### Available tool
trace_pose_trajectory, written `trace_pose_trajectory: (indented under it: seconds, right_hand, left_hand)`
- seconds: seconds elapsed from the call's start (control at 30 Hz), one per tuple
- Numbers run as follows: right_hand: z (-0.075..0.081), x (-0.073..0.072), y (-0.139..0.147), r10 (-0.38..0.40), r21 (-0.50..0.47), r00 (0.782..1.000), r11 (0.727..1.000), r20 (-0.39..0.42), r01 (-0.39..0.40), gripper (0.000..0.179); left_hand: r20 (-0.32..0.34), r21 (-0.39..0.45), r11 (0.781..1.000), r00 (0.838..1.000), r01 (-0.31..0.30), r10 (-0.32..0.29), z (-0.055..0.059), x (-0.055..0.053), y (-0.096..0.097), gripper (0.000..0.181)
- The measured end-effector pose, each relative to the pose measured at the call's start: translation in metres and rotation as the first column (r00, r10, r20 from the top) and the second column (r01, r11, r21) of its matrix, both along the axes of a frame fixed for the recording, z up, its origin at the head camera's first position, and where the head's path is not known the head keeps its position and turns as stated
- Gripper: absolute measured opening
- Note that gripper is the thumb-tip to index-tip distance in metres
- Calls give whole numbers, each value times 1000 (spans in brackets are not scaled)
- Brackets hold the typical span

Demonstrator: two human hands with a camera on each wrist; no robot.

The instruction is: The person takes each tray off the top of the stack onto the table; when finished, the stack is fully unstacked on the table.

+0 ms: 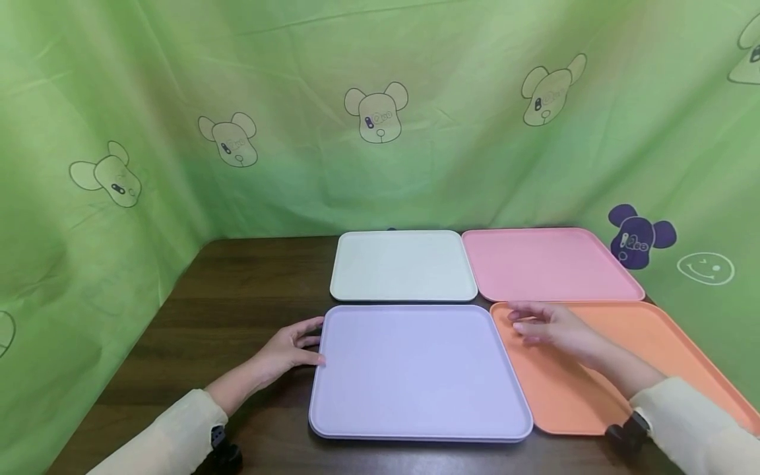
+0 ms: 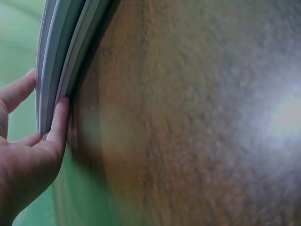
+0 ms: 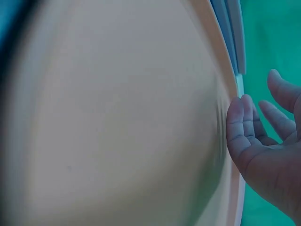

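A lilac tray [image 1: 418, 373] lies on top of a small stack, whose layered rims [image 2: 54, 61] show in the left wrist view. My left hand [image 1: 291, 346] is at the left edge of that stack, its fingers extended. The thumb tip overlaps the lilac rim, and another finger [image 2: 60, 115] touches the side of a lower rim. Over the left part of an orange tray [image 1: 594, 409], my right hand [image 1: 555, 326] hovers with loosely bent fingers and nothing in them. In the right wrist view the right fingertips [image 3: 235, 110] overlap the orange tray's edge.
Behind the stack lies a pale white-green tray [image 1: 404, 267], with a pink tray [image 1: 549, 264] to its right. All lie close together on a dark wooden table [image 1: 237, 290]. A green cloth [image 1: 285, 178] with printed bear heads hangs behind and along the sides.
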State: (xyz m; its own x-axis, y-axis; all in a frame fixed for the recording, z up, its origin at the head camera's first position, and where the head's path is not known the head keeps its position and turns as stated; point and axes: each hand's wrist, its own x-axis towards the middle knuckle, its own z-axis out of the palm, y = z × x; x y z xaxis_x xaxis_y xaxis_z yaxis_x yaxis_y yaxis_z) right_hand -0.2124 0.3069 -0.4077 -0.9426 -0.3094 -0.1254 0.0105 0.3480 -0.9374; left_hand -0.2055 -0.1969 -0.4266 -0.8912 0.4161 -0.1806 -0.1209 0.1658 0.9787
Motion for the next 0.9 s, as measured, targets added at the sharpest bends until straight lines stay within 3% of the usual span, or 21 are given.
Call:
trace_pose_trajectory:
  seconds: [0.57, 0.9]
  right_hand:
    - [-4, 0, -21, 89, -33, 995, 996, 32, -88, 62]
    - [-4, -1, -23, 134, -16, 990, 991, 38, -134, 62]
  left_hand:
    - [-72, -95, 995, 997, -23, 16, 0, 2, 7, 82]
    - [-107, -142, 985, 991, -94, 79, 1, 7, 13, 78]
